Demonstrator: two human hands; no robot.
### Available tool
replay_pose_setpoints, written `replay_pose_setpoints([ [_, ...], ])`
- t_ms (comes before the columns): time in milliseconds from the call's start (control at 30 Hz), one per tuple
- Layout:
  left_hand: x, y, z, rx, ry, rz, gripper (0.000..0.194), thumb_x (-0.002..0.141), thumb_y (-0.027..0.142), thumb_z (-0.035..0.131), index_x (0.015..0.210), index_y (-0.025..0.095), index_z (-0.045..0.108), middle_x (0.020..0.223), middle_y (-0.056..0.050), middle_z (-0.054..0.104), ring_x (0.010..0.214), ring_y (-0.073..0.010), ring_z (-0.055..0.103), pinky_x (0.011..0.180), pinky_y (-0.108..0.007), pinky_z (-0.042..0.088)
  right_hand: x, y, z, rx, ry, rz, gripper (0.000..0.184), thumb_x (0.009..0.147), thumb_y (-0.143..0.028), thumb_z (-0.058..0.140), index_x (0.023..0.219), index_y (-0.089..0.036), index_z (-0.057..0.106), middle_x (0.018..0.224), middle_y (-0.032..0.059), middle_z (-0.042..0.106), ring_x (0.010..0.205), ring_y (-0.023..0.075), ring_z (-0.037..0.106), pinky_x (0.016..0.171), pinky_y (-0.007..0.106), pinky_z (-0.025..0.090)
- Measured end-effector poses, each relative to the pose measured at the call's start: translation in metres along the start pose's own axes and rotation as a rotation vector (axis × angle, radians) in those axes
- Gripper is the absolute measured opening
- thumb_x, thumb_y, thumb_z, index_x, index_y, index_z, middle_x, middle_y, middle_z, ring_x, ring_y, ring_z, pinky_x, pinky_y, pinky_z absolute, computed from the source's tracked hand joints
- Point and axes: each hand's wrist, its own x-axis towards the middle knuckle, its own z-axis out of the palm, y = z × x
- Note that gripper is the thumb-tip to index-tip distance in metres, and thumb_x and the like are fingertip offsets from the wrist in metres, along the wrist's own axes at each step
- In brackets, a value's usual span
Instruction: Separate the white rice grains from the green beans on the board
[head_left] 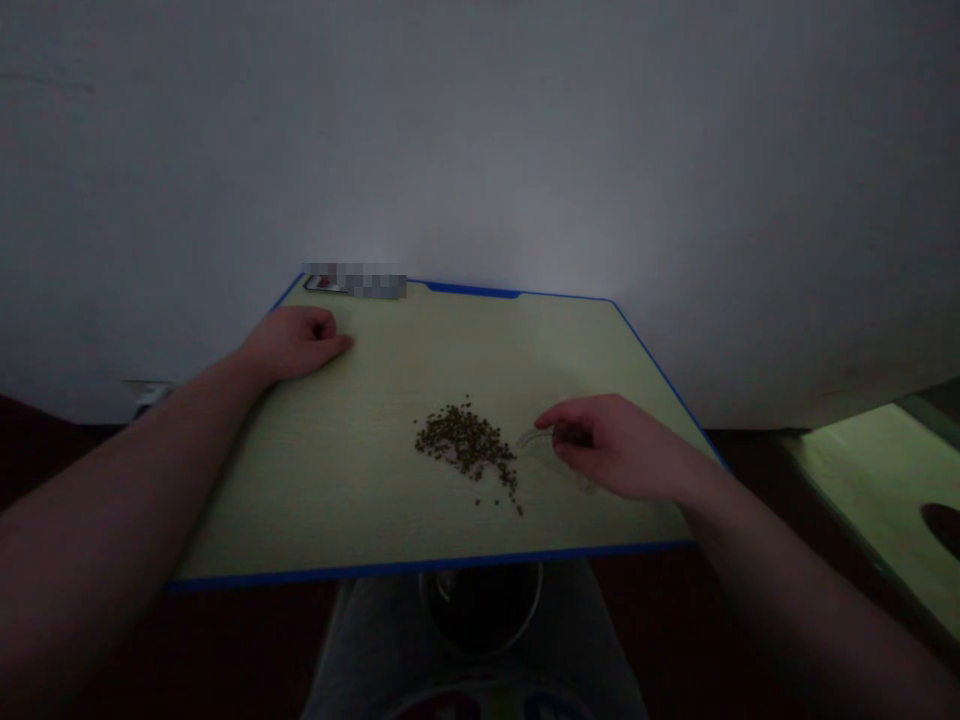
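Observation:
A loose pile of small greenish-brown beans or seeds (465, 440) lies on the pale table (390, 520), with a few grains strayed toward the front. To the right of the pile, my right hand (611, 445) has its fingers curled around a clear see-through container (534, 438). Its rim faces the pile; the hand and dim light hide much of its shape. On the table's left side rests my left hand (300, 342), fingers curled in and thumb stretched forward. I see nothing in it.
A flat dark-edged object (330, 286), partly blurred out, lies at the back left edge. Blue trim (420, 570) borders the table, which stands against a pale wall (480, 150). Below the front edge, a round bin (484, 605) sits between my legs. Another pale surface (885, 500) is at far right.

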Motion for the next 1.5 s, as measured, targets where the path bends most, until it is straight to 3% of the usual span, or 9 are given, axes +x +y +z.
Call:
replay_pose_setpoints([
  [133, 0.001, -0.002, 0.001, 0.016, 0.013, 0.000, 0.036, 0.078, 0.056, 0.056, 0.064, 0.024, 0.049, 0.058, 0.001, 0.051, 0.063, -0.0167, 0.047, 0.062, -0.031, 0.034, -0.026, 0.007, 0.012, 0.052, -0.006, -0.043, 0.035, 0.082, -0.009, 0.059, 0.108, -0.019, 0.081, 0.089, 0.0042, 0.081, 0.073, 0.0192, 0.072, 0.067, 0.028, 0.052],
  [267, 0.001, -0.001, 0.001, 0.011, 0.020, -0.007, 0.037, 0.078, 0.057, 0.057, 0.063, 0.024, 0.049, 0.058, 0.001, 0.052, 0.063, -0.0166, 0.048, 0.062, -0.031, 0.034, -0.033, 0.005, 0.021, 0.108, -0.037, -0.066, 0.034, 0.082, -0.008, 0.057, 0.100, -0.022, 0.082, 0.096, 0.0039, 0.083, 0.081, 0.0204, 0.075, 0.072, 0.029, 0.054],
  [833, -0.002, 0.004, -0.003, -0.001, 0.012, -0.012, 0.036, 0.077, 0.056, 0.057, 0.062, 0.024, 0.047, 0.055, 0.002, 0.050, 0.061, -0.0160, 0.047, 0.060, -0.031, 0.034, -0.021, 0.003, 0.027, 0.066, -0.012, -0.053, 0.037, 0.084, -0.008, 0.057, 0.109, -0.019, 0.082, 0.105, 0.0077, 0.083, 0.088, 0.0224, 0.077, 0.077, 0.031, 0.056],
  [1500, -0.002, 0.008, -0.004, 0.018, 0.012, -0.012, 0.036, 0.077, 0.056, 0.057, 0.063, 0.024, 0.047, 0.056, 0.002, 0.049, 0.062, -0.0163, 0.046, 0.061, -0.031, 0.034, -0.013, -0.007, 0.027, 0.096, -0.080, -0.108, 0.037, 0.081, -0.007, 0.056, 0.106, -0.019, 0.082, 0.084, 0.0017, 0.080, 0.069, 0.0175, 0.070, 0.064, 0.027, 0.046],
])
